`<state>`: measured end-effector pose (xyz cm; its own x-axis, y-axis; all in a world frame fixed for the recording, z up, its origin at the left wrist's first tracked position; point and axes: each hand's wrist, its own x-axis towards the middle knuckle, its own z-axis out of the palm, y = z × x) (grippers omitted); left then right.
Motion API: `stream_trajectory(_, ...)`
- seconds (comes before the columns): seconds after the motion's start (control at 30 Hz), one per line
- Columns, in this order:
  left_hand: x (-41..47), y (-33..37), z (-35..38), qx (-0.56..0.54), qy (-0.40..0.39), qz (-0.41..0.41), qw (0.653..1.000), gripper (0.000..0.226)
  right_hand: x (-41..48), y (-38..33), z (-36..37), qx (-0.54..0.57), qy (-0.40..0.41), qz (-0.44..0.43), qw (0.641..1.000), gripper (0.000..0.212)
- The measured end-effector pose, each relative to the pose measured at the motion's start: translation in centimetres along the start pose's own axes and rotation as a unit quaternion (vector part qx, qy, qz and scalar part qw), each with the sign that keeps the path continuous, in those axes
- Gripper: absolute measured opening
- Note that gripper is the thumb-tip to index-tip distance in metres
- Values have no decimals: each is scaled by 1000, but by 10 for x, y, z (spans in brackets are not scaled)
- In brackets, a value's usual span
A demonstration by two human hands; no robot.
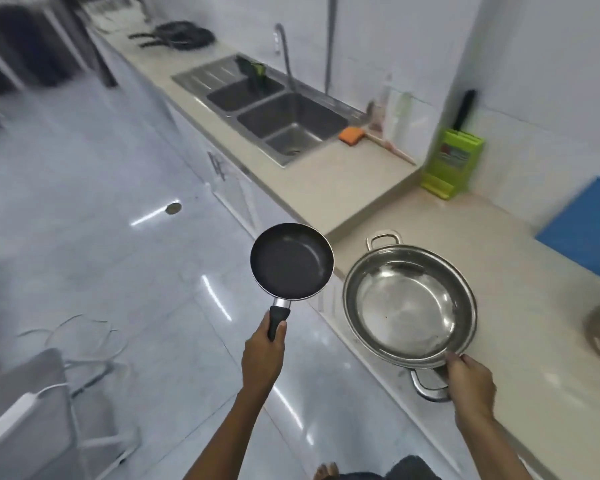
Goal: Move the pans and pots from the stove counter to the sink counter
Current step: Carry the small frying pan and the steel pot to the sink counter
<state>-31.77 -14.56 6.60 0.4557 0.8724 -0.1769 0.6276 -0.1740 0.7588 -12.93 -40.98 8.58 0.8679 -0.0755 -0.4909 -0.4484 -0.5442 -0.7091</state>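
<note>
I see a small black frying pan (291, 261) held level over the floor. A shiny steel two-handled pot (409, 303), empty, tilts above the surface edge.

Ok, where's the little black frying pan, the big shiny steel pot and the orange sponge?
Small black round frying pan (290, 263): head view, on its dark inner base.
Large shiny steel two-handled pot (407, 306): head view, on its inside bottom.
Orange rectangular sponge (350, 135): head view, on its top face.
</note>
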Motion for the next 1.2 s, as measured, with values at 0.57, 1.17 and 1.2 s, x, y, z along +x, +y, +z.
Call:
stream_trajectory(0.57,327,-4,-153,-89,158,-83,980,37,68,-338,339,-50,-120,-158,979,28)
stream_trajectory(1.17,725,-33,-310,-102,203,-134,965,41,112,-647,728,-69,-196,-194,959,35)
stream_trajectory(1.2,754,-36,-323,-101,198,-133,966,40,115,-664,750,-63,-191,-192,960,35)
